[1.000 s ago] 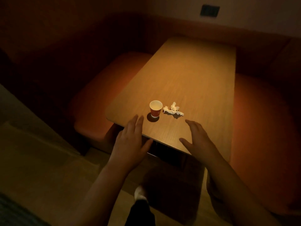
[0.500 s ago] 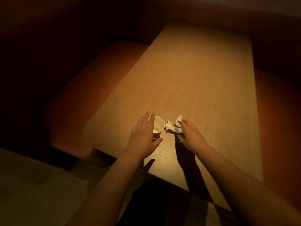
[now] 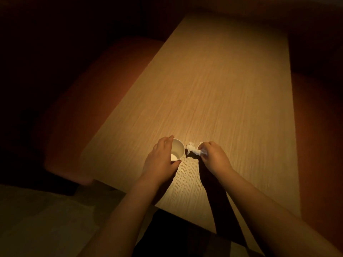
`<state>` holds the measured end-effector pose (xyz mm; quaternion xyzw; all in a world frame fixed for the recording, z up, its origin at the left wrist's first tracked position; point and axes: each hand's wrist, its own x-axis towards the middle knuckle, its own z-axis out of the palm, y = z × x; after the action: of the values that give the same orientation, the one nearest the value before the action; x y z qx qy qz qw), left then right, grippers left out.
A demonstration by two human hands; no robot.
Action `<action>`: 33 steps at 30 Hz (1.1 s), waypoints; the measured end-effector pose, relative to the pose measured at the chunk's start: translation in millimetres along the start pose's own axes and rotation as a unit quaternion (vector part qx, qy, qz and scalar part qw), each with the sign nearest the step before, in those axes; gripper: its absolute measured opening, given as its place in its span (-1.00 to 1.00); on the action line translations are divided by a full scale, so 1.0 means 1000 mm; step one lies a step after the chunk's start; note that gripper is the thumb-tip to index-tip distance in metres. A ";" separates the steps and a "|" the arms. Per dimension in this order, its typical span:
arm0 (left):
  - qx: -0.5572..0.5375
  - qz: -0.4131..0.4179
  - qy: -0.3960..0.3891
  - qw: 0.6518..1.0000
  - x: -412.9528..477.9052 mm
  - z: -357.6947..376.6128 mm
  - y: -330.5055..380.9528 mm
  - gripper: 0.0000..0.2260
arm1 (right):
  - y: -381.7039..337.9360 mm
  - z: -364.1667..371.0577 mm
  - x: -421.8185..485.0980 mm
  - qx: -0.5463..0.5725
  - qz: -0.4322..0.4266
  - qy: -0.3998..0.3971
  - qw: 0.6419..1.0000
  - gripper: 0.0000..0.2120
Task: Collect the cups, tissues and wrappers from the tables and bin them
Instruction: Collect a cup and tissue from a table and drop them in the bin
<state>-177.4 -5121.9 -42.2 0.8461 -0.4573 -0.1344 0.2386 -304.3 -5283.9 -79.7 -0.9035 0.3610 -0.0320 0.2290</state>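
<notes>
A small paper cup [image 3: 177,150], white inside, stands near the front of the wooden table [image 3: 222,89]. My left hand [image 3: 161,158] curls round its left side, fingers at the far rim and thumb at the near rim. Just right of the cup lies a crumpled white tissue [image 3: 192,150]. My right hand [image 3: 213,156] pinches the tissue's right end with curled fingers; part of the tissue is hidden inside the hand.
Orange-red upholstered bench seats run along the left [image 3: 89,108] and right [image 3: 321,136] of the table. Pale floor [image 3: 46,219] lies at the lower left. The surroundings are dim.
Both hands reached forward from the table's near edge. The left hand closed round the cup and the right hand took hold of the tissue. The camera moved closer over the table.
</notes>
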 end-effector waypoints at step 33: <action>0.149 -0.457 0.490 0.727 -0.663 -0.184 0.139 -0.23 | -0.340 -0.087 -0.486 0.216 -0.537 -0.088 0.811 -0.77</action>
<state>-555.4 -4579.5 193.7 0.9258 0.1508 0.2757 0.2099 -465.3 -4778.0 199.1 -0.8796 -0.2198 -0.1476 0.3952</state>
